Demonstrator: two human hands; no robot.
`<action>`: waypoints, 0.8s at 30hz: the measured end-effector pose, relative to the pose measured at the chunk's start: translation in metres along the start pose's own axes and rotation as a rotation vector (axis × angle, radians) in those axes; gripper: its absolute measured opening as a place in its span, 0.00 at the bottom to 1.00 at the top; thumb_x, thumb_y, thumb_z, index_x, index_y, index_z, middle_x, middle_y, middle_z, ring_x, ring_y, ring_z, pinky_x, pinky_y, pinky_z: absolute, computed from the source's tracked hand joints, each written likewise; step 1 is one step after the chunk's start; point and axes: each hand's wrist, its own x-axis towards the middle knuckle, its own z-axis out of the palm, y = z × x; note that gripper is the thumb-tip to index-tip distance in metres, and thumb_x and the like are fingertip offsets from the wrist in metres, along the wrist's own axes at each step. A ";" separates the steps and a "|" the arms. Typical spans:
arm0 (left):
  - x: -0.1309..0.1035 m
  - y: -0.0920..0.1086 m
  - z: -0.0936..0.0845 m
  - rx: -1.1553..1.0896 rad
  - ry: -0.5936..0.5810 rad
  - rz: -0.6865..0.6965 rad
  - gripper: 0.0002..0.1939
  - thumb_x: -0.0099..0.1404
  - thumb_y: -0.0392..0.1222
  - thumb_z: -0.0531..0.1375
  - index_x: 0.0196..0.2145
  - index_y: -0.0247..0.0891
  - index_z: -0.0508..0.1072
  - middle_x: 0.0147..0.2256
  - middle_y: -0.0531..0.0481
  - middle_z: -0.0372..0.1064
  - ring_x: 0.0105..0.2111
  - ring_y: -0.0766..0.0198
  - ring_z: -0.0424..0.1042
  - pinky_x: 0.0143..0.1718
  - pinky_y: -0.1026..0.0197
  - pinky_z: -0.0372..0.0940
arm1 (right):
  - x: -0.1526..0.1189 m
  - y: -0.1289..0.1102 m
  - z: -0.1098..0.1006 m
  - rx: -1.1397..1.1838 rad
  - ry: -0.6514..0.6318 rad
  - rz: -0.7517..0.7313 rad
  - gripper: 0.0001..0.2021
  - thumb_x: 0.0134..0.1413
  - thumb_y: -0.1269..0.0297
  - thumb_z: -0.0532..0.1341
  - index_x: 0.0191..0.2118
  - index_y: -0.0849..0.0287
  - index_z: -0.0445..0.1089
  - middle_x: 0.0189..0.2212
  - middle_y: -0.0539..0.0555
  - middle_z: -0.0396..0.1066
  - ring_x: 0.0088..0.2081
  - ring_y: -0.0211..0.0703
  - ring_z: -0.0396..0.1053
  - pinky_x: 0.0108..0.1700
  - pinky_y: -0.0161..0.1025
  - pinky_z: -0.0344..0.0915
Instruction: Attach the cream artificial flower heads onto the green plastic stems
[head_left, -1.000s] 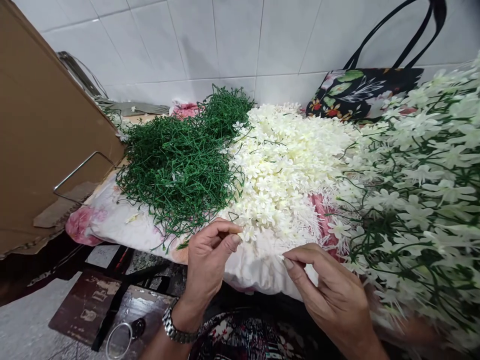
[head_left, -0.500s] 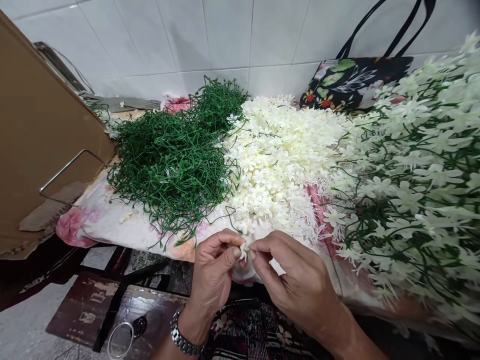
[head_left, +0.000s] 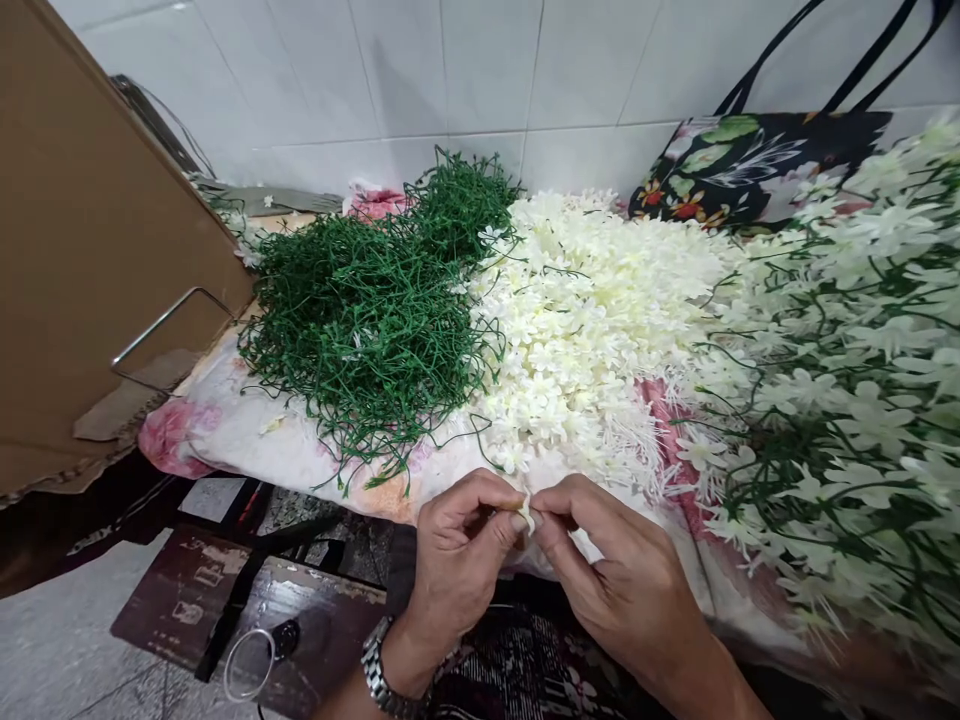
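Observation:
A small white flower [head_left: 528, 516] is pinched between the fingertips of both hands at the table's near edge. My left hand [head_left: 469, 545], with a metal watch at its wrist, closes thumb and forefinger on its left side. My right hand [head_left: 611, 565] pinches it from the right, fingertips almost touching the left ones. Beyond them lies a heap of loose white flowers [head_left: 585, 300]. Left of that heap is a tangled pile of green stems [head_left: 367, 320]. White flowers on green stems [head_left: 877, 410] are massed at the right.
A cardboard box [head_left: 97, 230] with a wire handle stands at the left. A black floral bag [head_left: 757, 170] leans on the tiled wall at the back right. Below the flowered cloth [head_left: 247, 440], a brown wooden stool [head_left: 315, 620] stands at the lower left.
The view has shifted, so the table and piles appear farther right. Both hands remain together at the small white flower, their fingertips now closer around it.

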 end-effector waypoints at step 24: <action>0.000 0.015 -0.010 0.751 0.036 0.490 0.09 0.61 0.27 0.54 0.31 0.34 0.73 0.25 0.48 0.70 0.26 0.65 0.70 0.27 0.65 0.65 | -0.014 0.009 -0.010 0.041 0.062 0.036 0.05 0.55 0.72 0.58 0.30 0.57 0.65 0.23 0.46 0.67 0.24 0.29 0.67 0.27 0.23 0.64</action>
